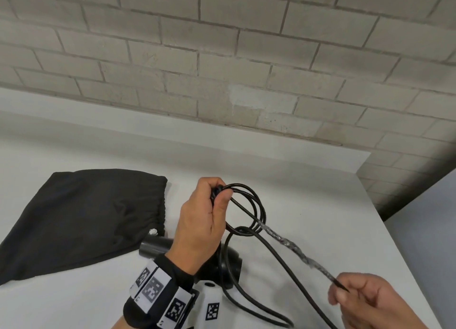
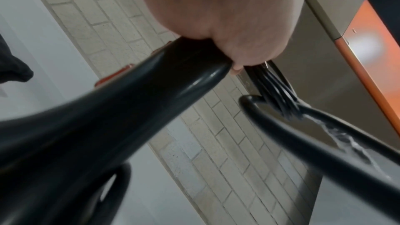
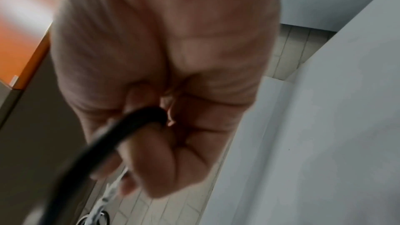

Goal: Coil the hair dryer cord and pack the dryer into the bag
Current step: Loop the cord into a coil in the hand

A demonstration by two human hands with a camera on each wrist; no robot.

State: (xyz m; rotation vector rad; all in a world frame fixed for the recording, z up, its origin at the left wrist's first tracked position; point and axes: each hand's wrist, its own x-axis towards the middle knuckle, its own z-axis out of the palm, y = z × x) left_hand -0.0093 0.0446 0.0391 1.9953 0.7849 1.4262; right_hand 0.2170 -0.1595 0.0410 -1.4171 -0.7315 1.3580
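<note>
Left hand (image 1: 201, 220) is fisted round the hair dryer (image 1: 222, 267) handle and pins several cord (image 1: 249, 205) loops against it; dryer body hangs below that hand, just above the white table (image 1: 308, 180). Right hand (image 1: 365, 301), to the right of the dryer, pinches a stretch of cord between thumb and fingers, a section wrapped in clear tape (image 1: 291, 244) running taut back to the loops. Black bag (image 1: 81, 217) lies flat on the table left of the dryer, mouth toward it.

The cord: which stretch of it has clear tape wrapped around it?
The taut stretch between the left hand's coil and the right hand.
</note>
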